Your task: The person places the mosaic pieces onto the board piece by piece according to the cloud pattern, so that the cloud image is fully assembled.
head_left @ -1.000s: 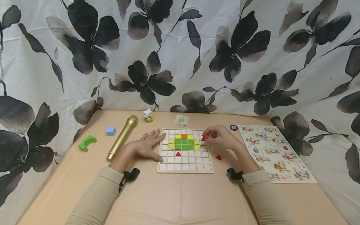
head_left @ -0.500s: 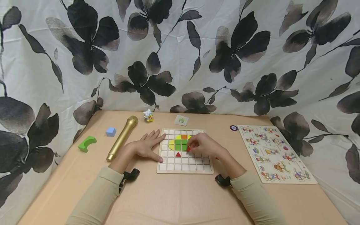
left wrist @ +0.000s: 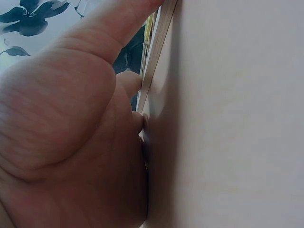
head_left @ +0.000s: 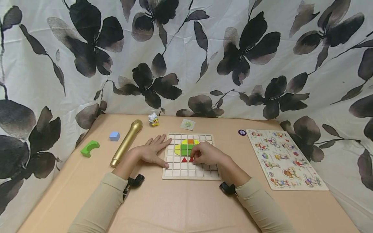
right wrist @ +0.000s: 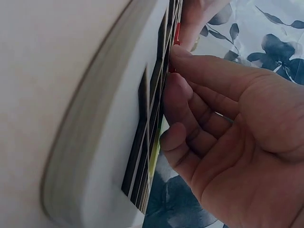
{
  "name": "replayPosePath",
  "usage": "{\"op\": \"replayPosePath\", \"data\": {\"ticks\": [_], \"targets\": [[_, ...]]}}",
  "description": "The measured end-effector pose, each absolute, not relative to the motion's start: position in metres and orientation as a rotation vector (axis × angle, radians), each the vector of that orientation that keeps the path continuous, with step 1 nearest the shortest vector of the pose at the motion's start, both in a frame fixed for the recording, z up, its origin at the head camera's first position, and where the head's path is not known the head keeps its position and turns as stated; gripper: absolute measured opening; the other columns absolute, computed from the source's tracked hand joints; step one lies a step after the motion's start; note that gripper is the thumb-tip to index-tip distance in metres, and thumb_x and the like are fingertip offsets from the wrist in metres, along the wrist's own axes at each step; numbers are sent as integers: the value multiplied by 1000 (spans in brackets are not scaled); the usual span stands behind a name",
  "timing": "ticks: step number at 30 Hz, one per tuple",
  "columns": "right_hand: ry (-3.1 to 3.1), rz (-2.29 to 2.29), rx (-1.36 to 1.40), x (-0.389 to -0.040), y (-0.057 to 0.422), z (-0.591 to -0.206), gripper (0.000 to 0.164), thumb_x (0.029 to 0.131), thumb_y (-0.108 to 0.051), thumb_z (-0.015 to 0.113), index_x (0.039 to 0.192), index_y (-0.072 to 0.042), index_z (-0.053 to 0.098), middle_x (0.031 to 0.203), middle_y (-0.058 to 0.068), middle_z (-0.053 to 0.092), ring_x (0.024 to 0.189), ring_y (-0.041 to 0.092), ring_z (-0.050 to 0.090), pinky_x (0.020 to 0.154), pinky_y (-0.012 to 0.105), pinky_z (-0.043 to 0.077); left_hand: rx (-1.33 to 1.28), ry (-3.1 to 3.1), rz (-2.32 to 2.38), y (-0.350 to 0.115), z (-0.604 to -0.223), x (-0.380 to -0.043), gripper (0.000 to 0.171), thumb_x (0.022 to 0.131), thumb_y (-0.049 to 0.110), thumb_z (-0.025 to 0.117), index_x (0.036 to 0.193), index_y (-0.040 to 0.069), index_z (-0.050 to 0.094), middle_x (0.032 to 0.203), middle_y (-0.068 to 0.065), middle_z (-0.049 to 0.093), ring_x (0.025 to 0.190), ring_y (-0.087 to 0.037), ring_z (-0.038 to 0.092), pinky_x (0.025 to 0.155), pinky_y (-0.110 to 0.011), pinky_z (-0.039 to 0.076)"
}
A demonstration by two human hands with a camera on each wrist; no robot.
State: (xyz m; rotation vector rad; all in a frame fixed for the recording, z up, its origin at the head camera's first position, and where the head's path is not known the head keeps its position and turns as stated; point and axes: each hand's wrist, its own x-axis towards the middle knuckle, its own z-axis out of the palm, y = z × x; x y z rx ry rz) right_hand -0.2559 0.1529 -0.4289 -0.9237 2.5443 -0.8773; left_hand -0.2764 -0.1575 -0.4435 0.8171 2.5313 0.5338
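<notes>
A white gridded puzzle board (head_left: 175, 174) lies flat on the table. Green square tiles (head_left: 186, 149), yellow curved tiles (head_left: 177, 149) and one orange tile (head_left: 190, 141) form a rounded shape on it. Below that shape sits a red triangle tile (head_left: 184, 160). My right hand (head_left: 208, 153) pinches a second red triangle tile (head_left: 190, 160) between thumb and index finger, right at the neighbouring cell; its fingertips partly cover the tile in the right wrist view. With fingers spread, my left hand (head_left: 152, 151) rests along the board's left edge, thumb and fingertips on the rim.
Left of the board are a gold microphone-shaped tube (head_left: 126, 143), a blue block (head_left: 115, 136) and a green arch block (head_left: 90, 149). Behind stand a small figurine (head_left: 153, 119) and a pattern card (head_left: 187, 124). A round disc (head_left: 242, 132) and a picture board (head_left: 287, 158) lie right.
My right hand has moved left over the board, bringing the red triangle beside the other one. The loose triangle right of the board is now hidden by the arm. The left hand stays put.
</notes>
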Motion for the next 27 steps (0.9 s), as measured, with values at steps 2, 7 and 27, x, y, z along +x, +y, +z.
{"op": "replayPosePath", "data": {"ticks": [2,7,27], "targets": [[2560,-875,-909,-256,153,-429,11,87,-7,84,96,-9,78,73,-4,63,67,10,55,62,22,45,820,2529,558,-158,-445,-277,127,78,72,77,169,16,8,173,-22,-12,161,-42,-13,127,-65,-8],[2557,-883,-896,-257,153,-430,10,88,-7,83,96,-10,78,72,-4,63,68,10,55,63,22,44,827,2524,590,-158,-444,-276,129,76,73,78,169,15,10,173,-23,-12,160,-43,-13,126,-66,-8],[2531,-943,-910,-257,173,-414,29,87,-9,84,115,-8,79,80,-1,67,75,14,58,65,24,47,806,2541,519,-157,-443,-276,125,80,69,78,169,15,7,174,-22,-12,161,-42,-13,128,-64,-6]]}}
